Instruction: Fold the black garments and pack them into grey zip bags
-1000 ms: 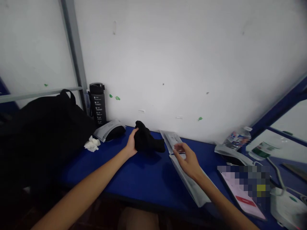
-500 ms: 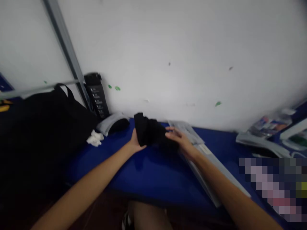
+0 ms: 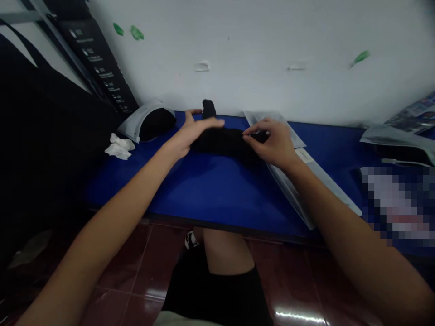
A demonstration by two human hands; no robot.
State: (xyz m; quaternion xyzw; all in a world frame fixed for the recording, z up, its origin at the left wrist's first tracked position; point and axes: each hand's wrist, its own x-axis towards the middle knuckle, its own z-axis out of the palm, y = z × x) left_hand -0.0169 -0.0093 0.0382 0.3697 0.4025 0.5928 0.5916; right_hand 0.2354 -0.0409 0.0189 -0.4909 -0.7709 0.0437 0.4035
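2 hands on a black cloth [image 3: 220, 141]: left hand [image 3: 192, 133] spread flat across it, right hand [image 3: 273, 142] pinching its right end.

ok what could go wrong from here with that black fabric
The grey-white packet under the right hand nearly reaches the front edge of the blue table, so it could slide onto the tiled floor. The black fabric, pinched at one end, might also slip and drag the packet.

Crumpled tissue [image 3: 118, 147] just beside white pouch [image 3: 131, 124] on blue table [image 3: 112, 190]; black bag [image 3: 44, 136] leftward.
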